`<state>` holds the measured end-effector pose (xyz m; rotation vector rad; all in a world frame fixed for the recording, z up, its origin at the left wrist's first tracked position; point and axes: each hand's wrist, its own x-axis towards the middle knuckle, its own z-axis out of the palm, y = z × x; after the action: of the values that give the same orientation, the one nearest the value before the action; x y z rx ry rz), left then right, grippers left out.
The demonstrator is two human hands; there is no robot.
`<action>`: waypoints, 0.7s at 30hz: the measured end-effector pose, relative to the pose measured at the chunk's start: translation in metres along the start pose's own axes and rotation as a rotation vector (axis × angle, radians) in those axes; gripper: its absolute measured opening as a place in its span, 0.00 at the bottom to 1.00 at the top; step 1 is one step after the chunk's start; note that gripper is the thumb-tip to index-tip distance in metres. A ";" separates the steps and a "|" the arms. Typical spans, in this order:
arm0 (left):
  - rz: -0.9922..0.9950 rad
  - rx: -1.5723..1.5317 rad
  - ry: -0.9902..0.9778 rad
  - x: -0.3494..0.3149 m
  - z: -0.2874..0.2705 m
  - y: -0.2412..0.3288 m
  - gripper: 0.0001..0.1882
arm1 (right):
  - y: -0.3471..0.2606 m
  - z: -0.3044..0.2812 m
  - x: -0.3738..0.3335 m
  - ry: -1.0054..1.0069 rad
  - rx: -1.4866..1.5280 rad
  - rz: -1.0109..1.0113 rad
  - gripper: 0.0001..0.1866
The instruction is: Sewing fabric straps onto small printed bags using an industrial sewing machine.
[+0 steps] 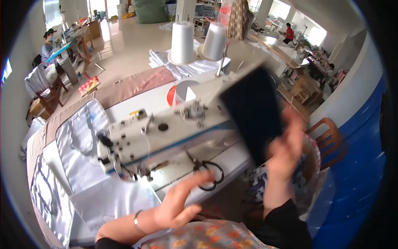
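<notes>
My right hand [286,145] grips the lower right edge of a dark, flat, rectangular object [253,110], phone-like in shape but blurred, and holds it up tilted over the right end of the sewing machine. Its kind is not clear. My left hand [178,203], with a bracelet at the wrist, has its fingers stretched out and thumb apart, holding nothing. Just beyond its fingertips are black-handled scissors [214,176] beside the white sewing machine [166,133]. Shiny pale silver fabric [112,203] lies left of the lit needle area.
Two white thread cones [182,43] [214,41] stand behind the machine. At the right are a wooden chair [331,139] and a blue surface [356,186]. A filled basket [304,178] sits below my right arm. Another person [48,47] sits at the far left.
</notes>
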<state>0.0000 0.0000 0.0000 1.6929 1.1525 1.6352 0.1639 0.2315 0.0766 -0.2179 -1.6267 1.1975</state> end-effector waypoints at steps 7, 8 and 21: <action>-0.467 0.741 0.132 -0.142 -0.054 0.000 0.15 | -0.039 -0.057 0.343 0.107 -0.537 -0.045 0.27; -0.462 0.726 0.130 -0.165 -0.053 -0.004 0.15 | -0.035 -0.066 0.379 0.086 -0.652 0.030 0.25; -0.570 1.124 0.134 -0.180 -0.043 -0.005 0.19 | 0.092 -0.003 0.606 -0.667 -1.554 0.466 0.12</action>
<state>-0.0268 -0.1571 -0.0942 1.5171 2.6208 0.7266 -0.1303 0.6726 0.3836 -1.3089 -2.9140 -0.0280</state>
